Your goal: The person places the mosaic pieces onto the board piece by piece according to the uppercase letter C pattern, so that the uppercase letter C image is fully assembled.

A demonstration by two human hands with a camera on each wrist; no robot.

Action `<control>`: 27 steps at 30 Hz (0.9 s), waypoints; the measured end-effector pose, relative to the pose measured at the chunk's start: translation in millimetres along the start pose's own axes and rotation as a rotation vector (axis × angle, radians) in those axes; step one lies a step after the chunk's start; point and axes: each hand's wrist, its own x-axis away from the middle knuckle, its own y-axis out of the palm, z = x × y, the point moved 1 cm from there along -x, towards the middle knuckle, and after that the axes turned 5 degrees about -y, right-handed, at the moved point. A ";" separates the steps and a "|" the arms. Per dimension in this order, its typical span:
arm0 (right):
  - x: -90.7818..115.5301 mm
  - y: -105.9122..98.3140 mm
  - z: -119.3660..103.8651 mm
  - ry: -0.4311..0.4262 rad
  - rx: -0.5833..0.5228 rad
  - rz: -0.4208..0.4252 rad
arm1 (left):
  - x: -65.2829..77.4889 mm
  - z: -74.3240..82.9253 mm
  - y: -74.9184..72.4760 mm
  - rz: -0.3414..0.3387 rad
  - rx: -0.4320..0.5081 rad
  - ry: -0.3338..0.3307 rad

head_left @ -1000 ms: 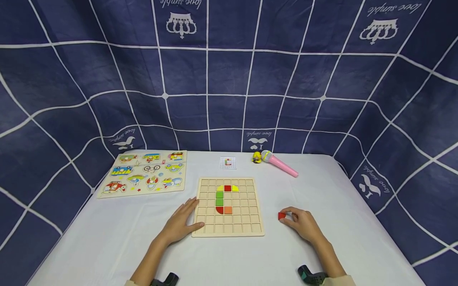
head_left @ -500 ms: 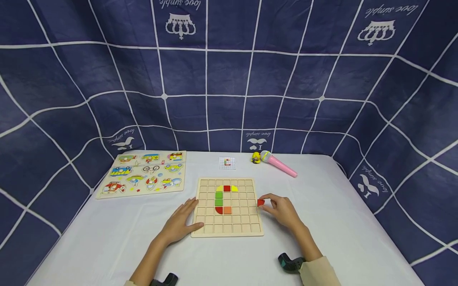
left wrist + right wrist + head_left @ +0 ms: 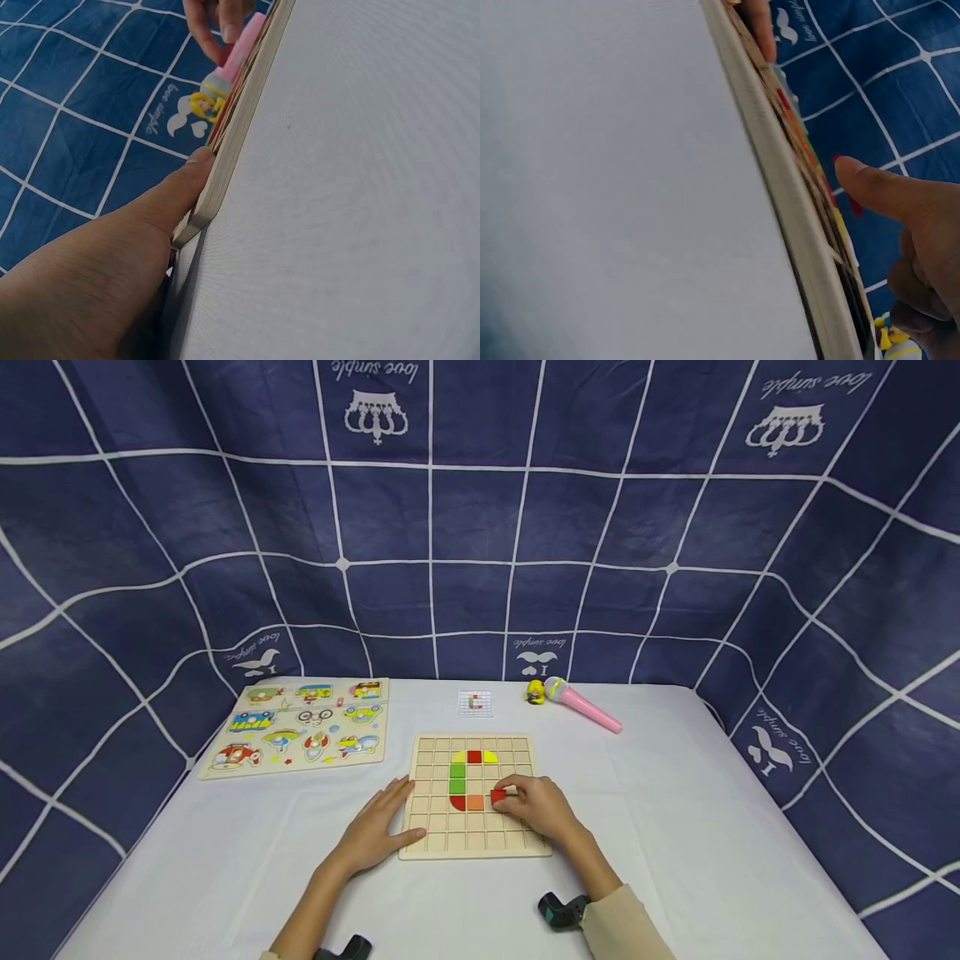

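Note:
In the head view a wooden grid board point(image 3: 495, 843) lies on the table. My left hand point(image 3: 377, 828) rests on its left edge with the fingers extended; in the left wrist view the thumb point(image 3: 184, 187) lies along the board's rim. Thumb and fingers of my right hand point(image 3: 546, 808) pinch a red square tile point(image 3: 497, 796) over the board, just right of an orange tile point(image 3: 476, 802). A dark red rounded tile point(image 3: 457, 803), two green tiles point(image 3: 457, 778), a red tile point(image 3: 474, 757) and two yellow rounded pieces point(image 3: 491, 757) sit in the grid.
Behind the board lies a small pattern card point(image 3: 476, 703). A pink toy microphone point(image 3: 588, 708) and a yellow figurine point(image 3: 535, 692) are at the back right. A vehicle puzzle board point(image 3: 300, 727) lies back left. A blue checked curtain point(image 3: 480, 510) surrounds the white table point(image 3: 675, 827).
My right hand has carried the red square tile leftward from the bare tablecloth, across the board's right edge, to beside the orange tile. The left hand stays on the board's edge.

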 end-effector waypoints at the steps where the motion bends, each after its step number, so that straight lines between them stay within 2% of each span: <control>1: -0.1 2.5 -0.1 0.000 0.004 -0.008 | -0.1 0.1 0.1 -0.002 0.001 -0.001; 7: 0.5 11.8 1.4 0.012 0.009 -0.030 | 0.0 1.9 1.0 -0.006 0.008 -0.002; 15: 1.5 12.4 1.8 0.023 0.023 -0.026 | 0.2 4.1 0.6 -0.005 0.011 -0.001; 22: 5.1 6.8 2.8 0.027 0.039 -0.006 | 0.0 4.1 0.2 -0.006 0.008 -0.001; 27: 14.1 -7.4 12.5 0.071 0.019 0.044 | 0.5 2.5 0.4 -0.008 0.015 0.001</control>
